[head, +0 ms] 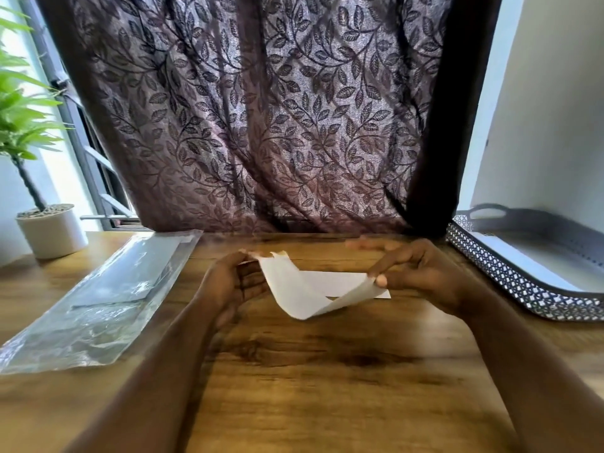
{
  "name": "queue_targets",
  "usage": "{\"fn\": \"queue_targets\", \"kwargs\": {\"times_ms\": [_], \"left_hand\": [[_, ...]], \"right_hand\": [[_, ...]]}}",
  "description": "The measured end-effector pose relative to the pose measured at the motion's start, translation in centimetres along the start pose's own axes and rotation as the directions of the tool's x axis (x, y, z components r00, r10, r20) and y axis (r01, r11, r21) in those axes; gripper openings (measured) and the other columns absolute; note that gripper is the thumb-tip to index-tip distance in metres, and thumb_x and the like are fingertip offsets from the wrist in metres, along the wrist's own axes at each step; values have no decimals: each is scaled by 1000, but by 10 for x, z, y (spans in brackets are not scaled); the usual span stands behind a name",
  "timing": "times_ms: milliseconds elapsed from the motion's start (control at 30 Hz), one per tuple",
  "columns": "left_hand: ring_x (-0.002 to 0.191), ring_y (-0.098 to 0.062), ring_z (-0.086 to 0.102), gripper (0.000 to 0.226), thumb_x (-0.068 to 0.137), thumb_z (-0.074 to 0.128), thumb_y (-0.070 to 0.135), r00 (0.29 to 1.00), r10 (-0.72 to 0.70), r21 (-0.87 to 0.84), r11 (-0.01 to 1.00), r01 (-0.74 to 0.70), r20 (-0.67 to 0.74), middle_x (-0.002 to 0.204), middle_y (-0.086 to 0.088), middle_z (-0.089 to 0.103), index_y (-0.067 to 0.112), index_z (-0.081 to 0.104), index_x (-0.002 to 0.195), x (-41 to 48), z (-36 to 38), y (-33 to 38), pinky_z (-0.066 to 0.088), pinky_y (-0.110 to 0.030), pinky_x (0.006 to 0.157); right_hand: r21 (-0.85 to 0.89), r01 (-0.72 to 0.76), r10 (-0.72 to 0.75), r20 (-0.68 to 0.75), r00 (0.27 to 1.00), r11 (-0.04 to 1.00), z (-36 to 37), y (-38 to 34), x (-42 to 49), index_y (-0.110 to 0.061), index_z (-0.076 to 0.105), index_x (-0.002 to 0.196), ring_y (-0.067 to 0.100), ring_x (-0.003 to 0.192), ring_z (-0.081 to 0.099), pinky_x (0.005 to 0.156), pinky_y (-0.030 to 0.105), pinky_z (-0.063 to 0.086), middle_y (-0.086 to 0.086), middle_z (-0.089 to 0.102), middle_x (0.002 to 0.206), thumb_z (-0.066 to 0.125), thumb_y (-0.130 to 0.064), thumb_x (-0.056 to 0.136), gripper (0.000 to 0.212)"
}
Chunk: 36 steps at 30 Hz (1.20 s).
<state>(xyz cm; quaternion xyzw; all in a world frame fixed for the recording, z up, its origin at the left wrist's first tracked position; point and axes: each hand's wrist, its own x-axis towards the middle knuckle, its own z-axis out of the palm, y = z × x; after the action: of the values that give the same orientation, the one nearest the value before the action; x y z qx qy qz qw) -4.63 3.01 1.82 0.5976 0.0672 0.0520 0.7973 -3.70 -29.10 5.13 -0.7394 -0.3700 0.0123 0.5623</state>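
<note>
the white paper (304,292) is curling in a loose fold just above the table (327,371), toward the middle of its far edge. the left hand (228,282) is gripping the paper's upper left end, fingers curled round it. the right hand (415,269) is pinching the paper's right edge between thumb and forefinger, the other fingers spreading out blurred. a clear plastic sleeve (104,299) is lying along the table's left edge, a potted plant (49,230) is standing at the far left corner, and a perforated tray (529,273) is sitting at the right edge.
</note>
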Motion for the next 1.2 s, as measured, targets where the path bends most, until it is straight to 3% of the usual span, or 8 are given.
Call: {"fn": "queue_targets", "kwargs": {"times_ms": [100, 333, 467, 567, 700, 900, 1033, 1200], "left_hand": [[95, -27, 72, 46, 99, 54, 46, 1000, 3, -39, 999, -4, -12, 109, -18, 74, 3, 68, 111, 2, -3, 0, 62, -34, 68], [105, -28, 66, 52, 87, 65, -10, 992, 120, 69, 991, -118, -30, 124, -16, 66, 8, 55, 134, 8, -5, -2, 63, -36, 75], [107, -32, 64, 58, 88, 61, -13, 994, 93, 174, 979, -102, 61, 122, -14, 65, 13, 52, 139, 9, 0, -5, 59, -42, 84], [96, -25, 68, 63, 88, 62, -12, 975, 44, 215, 972, -92, 218, 109, -9, 71, 15, 46, 142, 3, 15, -11, 57, -39, 84], [102, -26, 70, 75, 87, 73, -1, 899, -49, 405, 902, -146, 434, 112, -11, 75, 23, 34, 147, -9, 33, -16, 56, -43, 91], [82, -1, 69, 102, 90, 71, 4, 812, -139, 598, 747, -289, 567, 89, 8, 75, 27, -1, 159, -31, 57, -13, 53, -16, 72], [65, 8, 65, 104, 91, 70, 5, 817, -200, 681, 673, -287, 541, 75, 19, 69, 34, -4, 158, -34, 67, -5, 49, -13, 59], [86, -14, 72, 101, 87, 76, 11, 867, -233, 764, 605, -226, 441, 107, -3, 71, 45, 10, 155, -22, 60, 4, 58, -29, 71]], "right_hand": [[-143, -19, 41, 154, 987, 989, 14, -5, 1, -10, 83, 93, 13, 127, 60, 107, 38, 46, -3, 71, 127, 81, 0, 80, 17], [-233, -110, 201, 413, 888, 966, 52, -29, 6, -15, 77, 110, 5, 120, 64, 101, 25, 50, -7, 72, 125, 70, -12, 93, 19], [-44, -77, 80, 69, 994, 996, 51, -27, 11, -6, 77, 103, 13, 108, 71, 91, 24, 55, 1, 78, 110, 68, -14, 91, 17], [-338, -71, -12, -237, 971, 938, 49, -3, 26, -22, 77, 111, 5, 110, 67, 100, 33, 53, -11, 75, 116, 67, -18, 95, 18], [-573, -180, 83, -191, 978, 800, 59, 12, 39, -27, 69, 127, 5, 117, 58, 95, 22, 42, -10, 67, 130, 57, -22, 101, 29], [-685, -167, 259, 33, 965, 709, 62, 11, 34, -31, 77, 112, -11, 74, 54, 61, 4, 34, -17, 72, 95, 65, -46, 93, 26], [-619, -213, 281, 12, 960, 756, 54, 13, 30, -28, 77, 114, -9, 68, 56, 58, 8, 34, -23, 61, 73, 70, -39, 91, 26], [-423, -290, 279, -89, 956, 858, 41, 14, 28, -19, 74, 121, -9, 66, 59, 64, 11, 45, -22, 66, 78, 73, -17, 91, 31]]}}
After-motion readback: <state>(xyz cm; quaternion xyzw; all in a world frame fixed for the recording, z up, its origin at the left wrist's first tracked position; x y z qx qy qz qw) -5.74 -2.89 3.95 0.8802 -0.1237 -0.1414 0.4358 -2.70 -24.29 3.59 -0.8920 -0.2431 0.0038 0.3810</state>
